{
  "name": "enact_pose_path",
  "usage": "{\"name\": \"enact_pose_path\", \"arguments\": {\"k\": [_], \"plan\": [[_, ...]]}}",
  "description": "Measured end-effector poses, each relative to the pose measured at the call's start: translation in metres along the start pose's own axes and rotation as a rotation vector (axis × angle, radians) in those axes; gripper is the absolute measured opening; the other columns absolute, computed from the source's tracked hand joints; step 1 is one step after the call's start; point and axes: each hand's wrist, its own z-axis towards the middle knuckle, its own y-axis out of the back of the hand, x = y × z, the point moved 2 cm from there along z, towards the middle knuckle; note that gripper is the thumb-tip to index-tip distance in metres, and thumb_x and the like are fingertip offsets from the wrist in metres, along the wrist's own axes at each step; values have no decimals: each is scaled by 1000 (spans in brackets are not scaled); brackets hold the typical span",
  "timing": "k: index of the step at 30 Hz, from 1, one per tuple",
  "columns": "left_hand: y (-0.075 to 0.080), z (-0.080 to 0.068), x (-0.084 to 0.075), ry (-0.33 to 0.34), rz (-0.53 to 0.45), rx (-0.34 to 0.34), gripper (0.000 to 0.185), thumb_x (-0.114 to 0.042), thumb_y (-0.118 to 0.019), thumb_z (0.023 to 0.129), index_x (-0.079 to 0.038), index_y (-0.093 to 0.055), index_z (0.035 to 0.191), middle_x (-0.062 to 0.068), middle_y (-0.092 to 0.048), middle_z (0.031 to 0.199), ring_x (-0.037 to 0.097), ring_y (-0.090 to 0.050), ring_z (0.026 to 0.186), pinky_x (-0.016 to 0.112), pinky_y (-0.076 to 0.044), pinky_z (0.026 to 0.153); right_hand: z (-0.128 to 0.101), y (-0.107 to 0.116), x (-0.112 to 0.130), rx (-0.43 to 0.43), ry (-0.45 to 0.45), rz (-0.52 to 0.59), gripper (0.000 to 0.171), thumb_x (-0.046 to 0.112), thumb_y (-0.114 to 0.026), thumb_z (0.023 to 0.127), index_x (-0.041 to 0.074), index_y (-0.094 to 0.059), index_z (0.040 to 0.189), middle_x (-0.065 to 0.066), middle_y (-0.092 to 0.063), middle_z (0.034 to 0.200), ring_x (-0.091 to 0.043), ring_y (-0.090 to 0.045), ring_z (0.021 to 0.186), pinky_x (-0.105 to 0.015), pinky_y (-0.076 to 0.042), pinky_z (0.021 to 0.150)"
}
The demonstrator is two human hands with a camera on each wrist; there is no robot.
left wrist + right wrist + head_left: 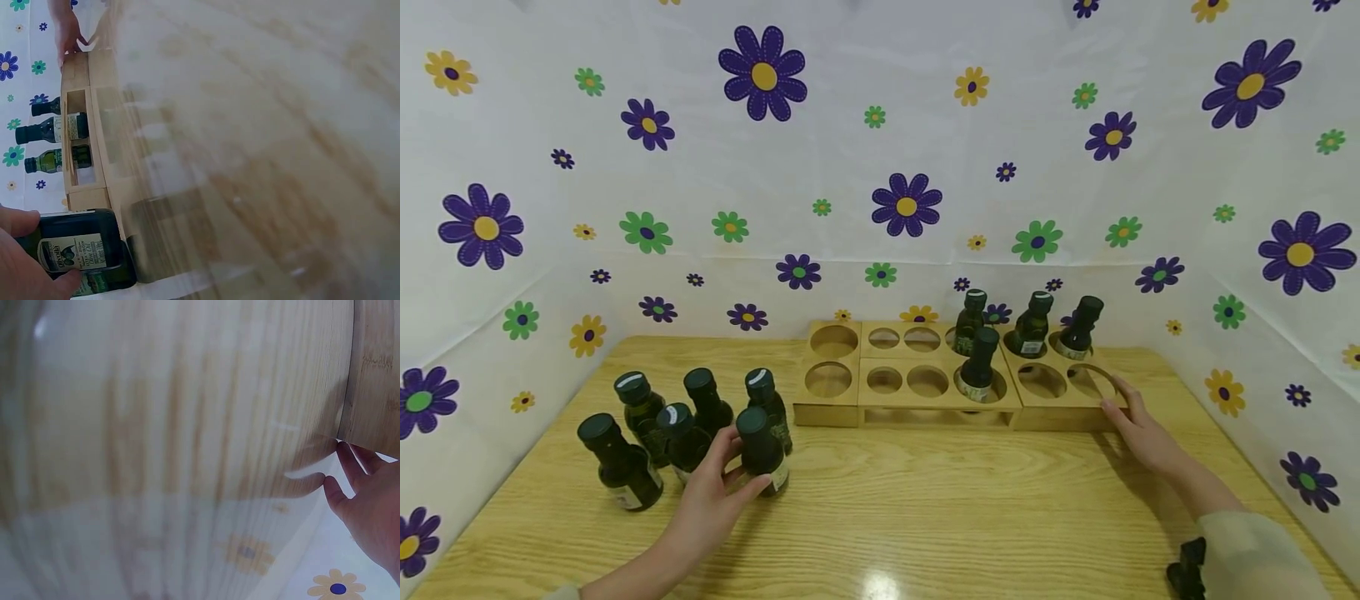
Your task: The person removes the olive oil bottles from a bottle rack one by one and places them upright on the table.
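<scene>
My left hand (730,471) grips a dark green bottle (762,450) with a black cap, the front one of several bottles (647,429) standing at the table's left. In the left wrist view the left hand (37,259) has thumb and finger on either side of the labelled bottle (78,247). My right hand (1123,408) lies with straight fingers against the right end of a wooden rack (940,400) with round holes. The right wrist view shows the right hand (340,478) touching the rack's corner (375,375). Several bottles (980,362) stand in the rack's right holes.
The wooden table (925,500) is enclosed on three sides by white cloth walls (880,167) printed with flowers. The rack's left and middle holes (833,342) hold nothing. A small black object (1186,571) sits by my right sleeve at the lower right.
</scene>
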Motion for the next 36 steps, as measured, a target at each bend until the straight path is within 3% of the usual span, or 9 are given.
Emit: {"name": "enact_pose_path", "arguments": {"k": [8,20,25,30,33,36], "plan": [[1,-1,5,-2,-1,-2,58,9,-68,85,-2,-39,135,21,-51,128,42,-47,124,42,-48,94,0,-1,1,-5,8,-7,67,34,-25,108,-6,8,150,-40,0,149,-64,-22,126,-74,-22,96],[5,-1,7,67,21,-5,62,5,-67,88,-1,-33,140,27,-46,134,44,-44,127,44,-43,99,3,-1,-2,-9,15,-10,67,35,-25,108,-5,8,150,-40,-2,149,-64,-23,125,-74,-22,96],[6,-4,7,83,37,-4,65,1,-68,89,0,-30,143,29,-41,139,46,-39,130,48,-40,101,3,-1,-3,-10,16,-19,67,35,-26,108,-5,7,150,-41,-3,148,-64,-23,125,-74,-22,96],[8,-10,3,150,-6,-5,68,-3,-66,92,-5,-24,146,25,-33,145,45,-30,135,56,-31,106,2,-1,-2,-13,16,-24,67,35,-25,108,-6,7,150,-43,-5,147,-65,-23,125,-74,-22,96],[9,-14,-3,124,-62,-33,69,-3,-65,92,-6,-22,146,22,-29,147,42,-27,137,58,-28,108,1,-1,-1,-13,18,-20,67,34,-26,108,-6,7,150,-42,-4,147,-65,-23,125,-74,-22,96],[9,-17,-14,15,-43,-85,70,-2,-66,91,-4,-23,146,19,-29,148,39,-27,137,41,-31,110,0,-1,-1,-13,20,-9,67,34,-26,108,-6,7,150,-42,-3,148,-65,-23,125,-74,-22,96]]}}
